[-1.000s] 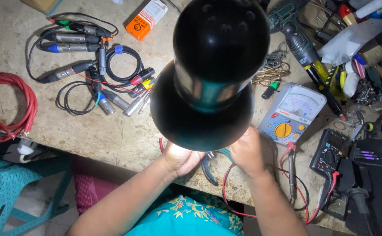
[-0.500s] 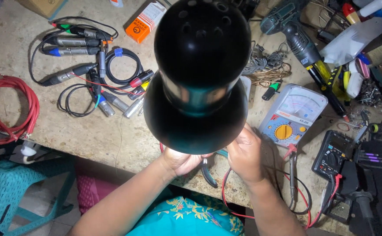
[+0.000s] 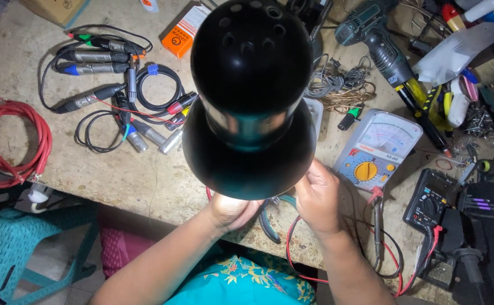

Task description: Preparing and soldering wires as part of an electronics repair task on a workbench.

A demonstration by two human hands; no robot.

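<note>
Head view: hands working under black lamp shade

Head cam looks straight down on a black lamp shade [image 3: 250, 101], domed w/ vent holes on top, lit from below, blocking most of what the hands do. Left hand [image 3: 233, 210] sits under the shade's near rim, fingers curled inward; can't tell what they grip. Right hand [image 3: 317, 197] just right of it, fingers bent together toward the light, tips hidden by the rim, grip unclear. Pliers [image 3: 269, 217] w/ teal handles lie on the bench between the hands. Red wire [image 3: 292, 248] loops near the right wrist. Right: analog multimeter [image 3: 378, 148] w/ orange dial, then black digital meter [image 3: 430, 199] at the bench's near-right. Far right: cordless drill [image 3: 374, 36]. Left of shade: bundle of mic cables & plugs [image 3: 120, 99]; far left, red cable coil [image 3: 10, 144]. Orange box [image 3: 185, 31] far side. All on a worn workbench [image 3: 117, 175].
</note>
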